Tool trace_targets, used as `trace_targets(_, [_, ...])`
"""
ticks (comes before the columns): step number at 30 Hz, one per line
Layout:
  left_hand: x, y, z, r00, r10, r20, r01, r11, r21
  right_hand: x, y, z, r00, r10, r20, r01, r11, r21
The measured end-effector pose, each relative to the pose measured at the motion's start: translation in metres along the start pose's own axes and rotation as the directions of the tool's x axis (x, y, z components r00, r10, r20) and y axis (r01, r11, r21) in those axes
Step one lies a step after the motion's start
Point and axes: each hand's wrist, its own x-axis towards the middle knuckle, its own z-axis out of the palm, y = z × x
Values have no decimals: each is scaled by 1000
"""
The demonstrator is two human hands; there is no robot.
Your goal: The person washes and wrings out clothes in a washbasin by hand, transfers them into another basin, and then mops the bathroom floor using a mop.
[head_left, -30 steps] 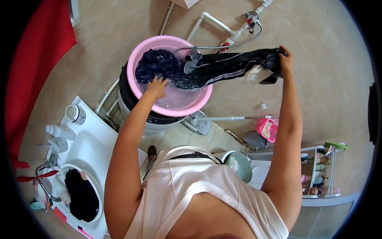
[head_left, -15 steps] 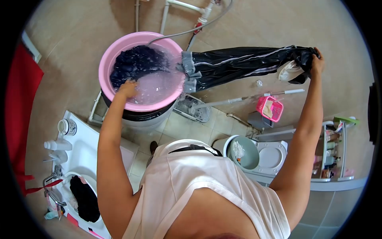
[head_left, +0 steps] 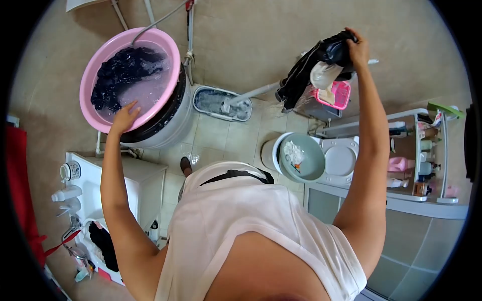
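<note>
My right hand (head_left: pixel 357 49) grips the waist end of black trousers (head_left: pixel 309 67) with a white side stripe and a pale lining, up at the right. Their legs hang down over the pink basket. My left hand (head_left: pixel 125 118) is over the near rim of the pink tub (head_left: pixel 86 88), fingers apart, with nothing held. In the tub, a dark navy garment (head_left: pixel 125 72) lies half sunk in sudsy water (head_left: pixel 145 93). A grey hose (head_left: pixel 163 20) runs over the tub's far rim.
The tub rests on a round drum (head_left: pixel 173 120). Beside it on the floor is a mop bucket (head_left: pixel 206 103). A grey-green basin (head_left: pixel 316 163) sits near the toilet (head_left: pixel 341 155). A pink basket (head_left: pixel 342 95) and shelf rack (head_left: pixel 422 145) are rightward; the sink counter (head_left: pixel 93 185) is left.
The trousers, stretched out with their cuffs over the tub, have swung away and now hang from my right hand. My left hand has come out to the near rim. The view has shifted.
</note>
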Motion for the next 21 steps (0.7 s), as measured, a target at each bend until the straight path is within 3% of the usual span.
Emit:
trace_targets(2, [-10,18,10,999,-22,-25,23,998,53,-36,19,11,998,50,36,-47,997,-63])
trace_targets(4, [-18,25,20,999,-11,-51,14,997,73,-69,40,21,994,101,30,-91,966,-241])
trace_targets(8, [-28,47,25,993,-66,-102,85,977,196,-112,104,26,995,98,4,-95,978,-184])
trace_targets(12, [-21,38,38,985,-113,-131,152,924,350,-150,148,13,956,290,-52,-294,947,-126])
trace_targets(15, [-12,23,43,981,-150,-126,190,888,420,-177,141,-15,931,345,-116,-358,927,-112])
trace_targets(21, [-1,1,50,986,-110,-125,159,851,501,-218,133,-96,945,280,-170,-291,956,-39])
